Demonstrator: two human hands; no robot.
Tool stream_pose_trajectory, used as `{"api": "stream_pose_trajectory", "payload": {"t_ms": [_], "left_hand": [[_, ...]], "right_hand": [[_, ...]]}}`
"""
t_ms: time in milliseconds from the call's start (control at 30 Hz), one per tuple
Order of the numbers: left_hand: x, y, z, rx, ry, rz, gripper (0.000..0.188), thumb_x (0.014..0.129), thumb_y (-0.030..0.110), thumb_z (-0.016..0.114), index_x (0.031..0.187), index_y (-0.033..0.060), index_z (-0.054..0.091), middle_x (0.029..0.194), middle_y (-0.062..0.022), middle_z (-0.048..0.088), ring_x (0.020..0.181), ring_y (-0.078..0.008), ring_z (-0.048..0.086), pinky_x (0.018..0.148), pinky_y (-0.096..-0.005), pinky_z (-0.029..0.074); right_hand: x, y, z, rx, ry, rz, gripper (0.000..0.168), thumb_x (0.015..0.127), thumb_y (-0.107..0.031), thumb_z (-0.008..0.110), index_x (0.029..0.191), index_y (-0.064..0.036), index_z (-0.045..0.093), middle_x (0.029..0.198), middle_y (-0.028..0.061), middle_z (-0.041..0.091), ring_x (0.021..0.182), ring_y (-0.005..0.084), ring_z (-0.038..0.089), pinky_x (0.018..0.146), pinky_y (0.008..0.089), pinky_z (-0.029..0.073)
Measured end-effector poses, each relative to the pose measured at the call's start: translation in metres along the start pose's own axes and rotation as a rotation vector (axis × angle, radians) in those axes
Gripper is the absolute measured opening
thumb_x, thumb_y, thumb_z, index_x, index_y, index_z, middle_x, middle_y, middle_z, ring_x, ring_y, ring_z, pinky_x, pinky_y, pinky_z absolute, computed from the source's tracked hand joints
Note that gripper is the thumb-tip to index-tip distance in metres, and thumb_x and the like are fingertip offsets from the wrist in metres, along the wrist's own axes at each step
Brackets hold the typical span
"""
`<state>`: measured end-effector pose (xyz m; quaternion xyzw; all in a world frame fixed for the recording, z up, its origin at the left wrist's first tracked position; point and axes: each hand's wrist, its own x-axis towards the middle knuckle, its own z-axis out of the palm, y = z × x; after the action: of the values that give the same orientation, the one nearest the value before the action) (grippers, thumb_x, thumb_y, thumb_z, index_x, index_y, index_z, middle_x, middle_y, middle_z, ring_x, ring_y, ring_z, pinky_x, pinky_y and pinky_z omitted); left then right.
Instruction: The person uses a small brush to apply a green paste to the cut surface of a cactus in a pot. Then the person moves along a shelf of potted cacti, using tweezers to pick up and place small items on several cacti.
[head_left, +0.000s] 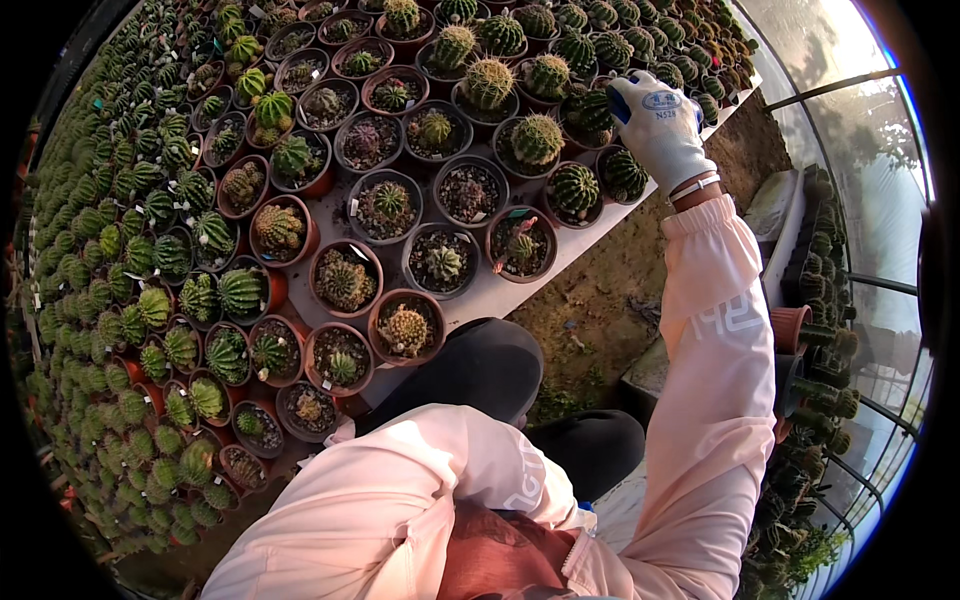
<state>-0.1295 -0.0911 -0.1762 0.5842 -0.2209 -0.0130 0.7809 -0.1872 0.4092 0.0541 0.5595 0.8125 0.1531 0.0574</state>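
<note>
My right hand, in a white and blue work glove, reaches out to the upper right, over the edge of the potted cacti. Its fingers are at the rim of a pot with a dark green cactus; whether they grip it is hidden. Just below the hand stands another ribbed cactus in a pot. My left arm is bent across my lap; only a bit of blue, perhaps the glove of my left hand, shows past the sleeve. Closest to my knee stands a brown plastic pot with a pale, spiny cactus.
Densely packed potted cacti cover the left side. The white table's edge runs diagonally beside bare soil. On the right, an orange-brown pot lies tilted near more cacti, along a greenhouse wall of plastic film and metal bars.
</note>
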Motion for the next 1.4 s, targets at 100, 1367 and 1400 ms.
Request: {"api": "stream_pose_trajectory", "payload": {"t_ms": [100, 1367, 1400], "left_hand": [[0.000, 0.003, 0.000, 0.005, -0.008, 0.000, 0.030, 0.085, 0.027, 0.053, 0.111, 0.0124, 0.058, 0.116, -0.0076, 0.052, 0.109, -0.0238, 0.048, 0.093, -0.0337, 0.036], [0.001, 0.015, -0.006, 0.059, 0.011, 0.003, 0.027, 0.083, 0.026, 0.055, 0.106, 0.0138, 0.061, 0.109, -0.0074, 0.057, 0.103, -0.0250, 0.053, 0.088, -0.0341, 0.040], [0.001, 0.015, -0.007, 0.060, 0.014, 0.001, 0.026, 0.083, 0.026, 0.055, 0.106, 0.0138, 0.061, 0.109, -0.0074, 0.057, 0.103, -0.0250, 0.053, 0.088, -0.0341, 0.040]], "right_hand": [[0.005, -0.004, -0.001, -0.040, 0.010, -0.048, 0.031, 0.078, -0.015, 0.060, 0.109, -0.013, 0.060, 0.103, 0.0123, 0.059, 0.097, 0.0302, 0.060, 0.081, 0.0399, 0.049], [0.058, -0.020, 0.036, -0.254, -0.142, -0.119, 0.025, 0.080, -0.013, 0.056, 0.105, -0.012, 0.062, 0.106, 0.0097, 0.060, 0.095, 0.0282, 0.062, 0.078, 0.0386, 0.052], [0.060, -0.021, 0.035, -0.231, -0.164, -0.103, 0.026, 0.080, -0.014, 0.056, 0.106, -0.012, 0.062, 0.106, 0.0098, 0.060, 0.096, 0.0284, 0.062, 0.079, 0.0389, 0.052]]}}
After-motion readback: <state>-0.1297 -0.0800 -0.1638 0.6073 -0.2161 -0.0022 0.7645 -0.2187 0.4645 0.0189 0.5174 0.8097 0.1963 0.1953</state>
